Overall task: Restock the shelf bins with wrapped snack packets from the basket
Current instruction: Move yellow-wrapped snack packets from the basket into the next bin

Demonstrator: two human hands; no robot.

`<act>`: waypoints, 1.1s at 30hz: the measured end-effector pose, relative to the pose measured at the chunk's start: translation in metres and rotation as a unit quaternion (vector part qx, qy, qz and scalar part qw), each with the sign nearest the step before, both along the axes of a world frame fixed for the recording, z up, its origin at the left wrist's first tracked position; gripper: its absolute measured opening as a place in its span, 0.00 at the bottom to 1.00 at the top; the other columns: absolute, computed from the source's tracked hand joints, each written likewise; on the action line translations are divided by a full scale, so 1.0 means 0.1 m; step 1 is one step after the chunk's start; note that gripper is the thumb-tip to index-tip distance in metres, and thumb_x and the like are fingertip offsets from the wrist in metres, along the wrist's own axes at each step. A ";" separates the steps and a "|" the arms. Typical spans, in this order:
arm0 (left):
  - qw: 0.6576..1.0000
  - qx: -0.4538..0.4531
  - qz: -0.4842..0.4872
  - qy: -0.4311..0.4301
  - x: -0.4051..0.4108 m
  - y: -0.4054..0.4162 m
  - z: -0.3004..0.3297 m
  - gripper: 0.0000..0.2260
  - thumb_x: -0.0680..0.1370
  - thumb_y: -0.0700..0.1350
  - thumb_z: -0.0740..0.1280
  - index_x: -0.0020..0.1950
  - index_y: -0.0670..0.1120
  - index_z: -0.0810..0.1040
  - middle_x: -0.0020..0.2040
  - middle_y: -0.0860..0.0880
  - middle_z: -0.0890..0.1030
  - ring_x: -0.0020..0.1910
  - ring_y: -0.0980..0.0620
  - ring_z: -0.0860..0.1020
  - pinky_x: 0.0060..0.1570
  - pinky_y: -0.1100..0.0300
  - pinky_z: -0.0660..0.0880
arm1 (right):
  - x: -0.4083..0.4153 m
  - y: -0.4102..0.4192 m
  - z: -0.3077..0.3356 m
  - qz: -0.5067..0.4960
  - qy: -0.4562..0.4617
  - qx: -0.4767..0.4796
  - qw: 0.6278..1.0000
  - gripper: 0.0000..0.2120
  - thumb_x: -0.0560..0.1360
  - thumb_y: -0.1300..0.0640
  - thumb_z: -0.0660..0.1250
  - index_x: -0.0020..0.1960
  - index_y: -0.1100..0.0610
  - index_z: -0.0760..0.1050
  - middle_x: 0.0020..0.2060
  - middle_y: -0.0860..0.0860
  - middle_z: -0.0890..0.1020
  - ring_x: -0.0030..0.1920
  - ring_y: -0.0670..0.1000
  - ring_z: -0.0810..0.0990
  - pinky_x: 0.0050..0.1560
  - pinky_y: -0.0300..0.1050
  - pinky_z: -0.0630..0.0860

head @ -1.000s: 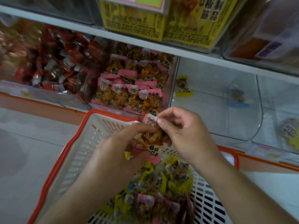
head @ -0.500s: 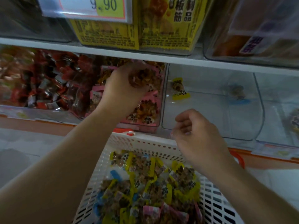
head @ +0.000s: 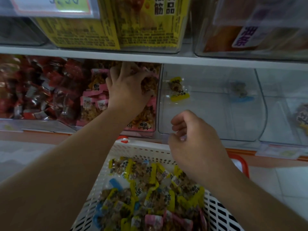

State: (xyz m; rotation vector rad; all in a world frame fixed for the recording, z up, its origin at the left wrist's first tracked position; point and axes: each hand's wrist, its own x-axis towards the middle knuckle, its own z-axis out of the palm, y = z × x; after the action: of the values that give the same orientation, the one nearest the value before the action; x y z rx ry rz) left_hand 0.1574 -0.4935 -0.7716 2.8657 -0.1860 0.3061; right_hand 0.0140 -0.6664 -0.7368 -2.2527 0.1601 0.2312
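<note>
Left hand (head: 126, 87) is up inside the pink-packet bin (head: 155, 114) on the lower shelf, palm down on the heap of pink packets (head: 93, 100), fingers spread and pointing far, under the shelf board (head: 216, 61). Fingertips are hidden behind the packets, so can't tell if it grips one or just presses on them. Left forearm runs diagonally from near left up to the bin.

Right hand (head: 196, 140) hovers over the far rim of the white basket (head: 146, 149), just in front of the clear bin (head: 250, 114) to the right of the pink one. Fingers loosely curled, thumb tucked toward them, nothing visible in the hand. Right forearm comes in from near right. Hands are well apart.

Basket sits near, centre, below the shelf, with an orange handle (head: 241, 164) on its right. It holds a pile of yellow packets (head: 150, 185) with a few blue and pink ones mixed in, lying flat at mixed angles, no common long axis.

One yellow packet (head: 178, 89) lies alone in the clear bin, between the two hands, long axis tilted from far left to near right, label end near right. A blue packet (head: 240, 90) lies further right in the same bin, blurred.

Red packets (head: 33, 87) fill the bin left of the pink one. Yellow box (head: 133, 27) sits on the upper shelf.
</note>
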 end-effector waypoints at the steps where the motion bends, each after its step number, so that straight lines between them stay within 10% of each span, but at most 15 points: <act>1: 1.000 -0.006 -0.002 0.007 -0.01 -0.01 -0.01 0.22 0.74 0.58 0.74 0.67 0.61 0.78 0.71 0.47 0.69 0.68 0.34 0.66 0.65 0.37 0.67 | 0.00 0.00 -0.01 0.002 0.001 -0.003 1.000 0.13 0.81 0.54 0.69 0.65 0.48 0.73 0.55 0.42 0.77 0.52 0.39 0.76 0.44 0.31 0.70; 15: 0.995 -0.090 -0.042 -0.018 -0.35 0.23 0.24 0.18 0.78 0.50 0.69 0.69 0.58 0.79 0.70 0.51 0.75 0.68 0.40 0.70 0.66 0.48 0.64 | 0.00 0.01 -0.01 0.007 -0.015 -0.012 1.000 0.11 0.81 0.57 0.70 0.62 0.49 0.75 0.53 0.44 0.78 0.51 0.41 0.78 0.47 0.33 0.73; 22: 0.990 -0.130 0.021 0.053 -1.57 0.84 0.33 0.19 0.77 0.37 0.71 0.67 0.50 0.80 0.65 0.49 0.77 0.66 0.46 0.70 0.65 0.48 0.69 | -0.20 0.02 -0.05 0.112 0.056 -0.032 0.992 0.10 0.80 0.64 0.65 0.48 0.50 0.80 0.46 0.47 0.84 0.40 0.46 0.81 0.32 0.34 0.71; 26: 0.980 -0.102 0.123 0.121 -2.12 1.24 0.20 0.24 0.74 0.34 0.71 0.70 0.46 0.77 0.67 0.45 0.73 0.68 0.39 0.68 0.67 0.39 0.70 | -0.42 0.09 -0.32 0.277 0.200 -0.165 0.925 0.07 0.80 0.61 0.66 0.50 0.51 0.79 0.50 0.51 0.83 0.47 0.52 0.81 0.47 0.51 0.83; 33: 0.928 -0.133 0.190 0.290 -2.66 1.36 0.19 0.42 0.76 0.30 0.63 0.83 0.54 0.49 0.72 0.39 0.65 0.65 0.32 0.73 0.61 0.37 0.73 | -1.19 -0.11 -0.92 0.433 0.294 -0.422 0.741 0.03 0.79 0.61 0.68 0.51 0.58 0.80 0.45 0.54 0.79 0.43 0.53 0.79 0.37 0.47 0.76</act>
State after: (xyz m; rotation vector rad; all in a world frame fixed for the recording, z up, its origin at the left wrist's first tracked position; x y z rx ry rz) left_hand -0.1084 -0.3570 -0.7527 2.5622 0.4858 -0.4244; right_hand -0.1050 -0.6773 -0.8284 -2.8894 -0.6137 1.6701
